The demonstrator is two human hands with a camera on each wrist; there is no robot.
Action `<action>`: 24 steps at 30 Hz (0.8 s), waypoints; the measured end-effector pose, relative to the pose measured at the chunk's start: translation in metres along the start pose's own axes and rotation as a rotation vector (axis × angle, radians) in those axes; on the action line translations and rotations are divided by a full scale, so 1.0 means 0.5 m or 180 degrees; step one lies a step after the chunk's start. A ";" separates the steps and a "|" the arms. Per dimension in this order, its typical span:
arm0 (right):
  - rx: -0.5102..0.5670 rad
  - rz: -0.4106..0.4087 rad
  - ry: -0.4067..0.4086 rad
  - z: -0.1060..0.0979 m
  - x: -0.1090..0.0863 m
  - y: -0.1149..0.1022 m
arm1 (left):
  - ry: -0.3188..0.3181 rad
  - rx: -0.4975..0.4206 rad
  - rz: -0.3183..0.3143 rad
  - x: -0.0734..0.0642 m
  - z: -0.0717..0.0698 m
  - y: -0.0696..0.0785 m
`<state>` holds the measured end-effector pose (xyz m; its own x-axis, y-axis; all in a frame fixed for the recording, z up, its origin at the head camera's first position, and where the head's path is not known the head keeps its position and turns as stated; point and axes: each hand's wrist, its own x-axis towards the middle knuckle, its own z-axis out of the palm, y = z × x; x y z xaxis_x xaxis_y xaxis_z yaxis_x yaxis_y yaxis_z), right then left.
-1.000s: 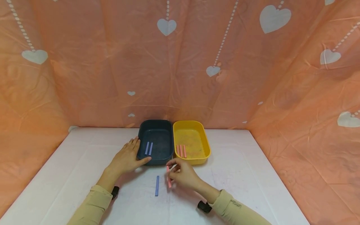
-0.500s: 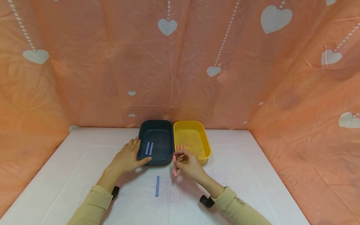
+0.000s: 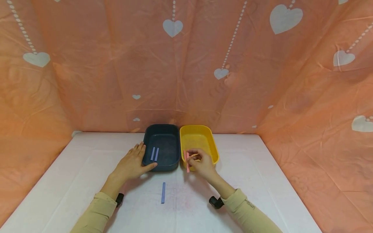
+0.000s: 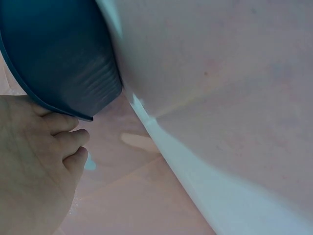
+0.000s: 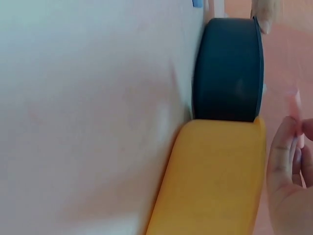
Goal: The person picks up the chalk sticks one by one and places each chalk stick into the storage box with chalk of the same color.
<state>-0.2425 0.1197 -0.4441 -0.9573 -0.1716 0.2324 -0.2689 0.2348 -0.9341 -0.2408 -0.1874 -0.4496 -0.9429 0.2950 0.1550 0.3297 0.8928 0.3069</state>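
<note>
In the head view my right hand (image 3: 203, 164) pinches a pink chalk stick (image 3: 187, 167) between thumb and fingers, over the near left part of the yellow tray (image 3: 215, 150). The right wrist view shows that pink chalk, blurred, raised above the tray's rim. Other pink chalk (image 3: 185, 154) in the yellow tray is mostly hidden by the hand. My left hand (image 3: 129, 165) rests against the left side of the dark blue tray (image 3: 164, 168), its thumb lying along the near rim. Two blue chalk sticks (image 3: 156, 154) lie inside that tray.
The trays stand side by side at the back of a white-covered table (image 3: 244, 181). One blue chalk stick (image 3: 163, 193) lies on the cloth in front of them. An orange curtain (image 3: 186, 81) with hearts surrounds the back and sides.
My right hand has carried the pink chalk up and to the right, from the cloth in front of the trays to above the yellow tray. My left hand has stayed put.
</note>
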 end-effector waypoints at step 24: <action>0.0193 0.0428 0.0225 -0.042 0.063 0.029 | 0.0044 -0.0003 0.0009 -0.001 0.002 -0.001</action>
<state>-0.2791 0.1376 -0.4448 -0.9899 -0.0741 0.1206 -0.1329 0.1926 -0.9722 -0.2405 -0.1875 -0.4509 -0.9412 0.2927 0.1687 0.3324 0.8917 0.3074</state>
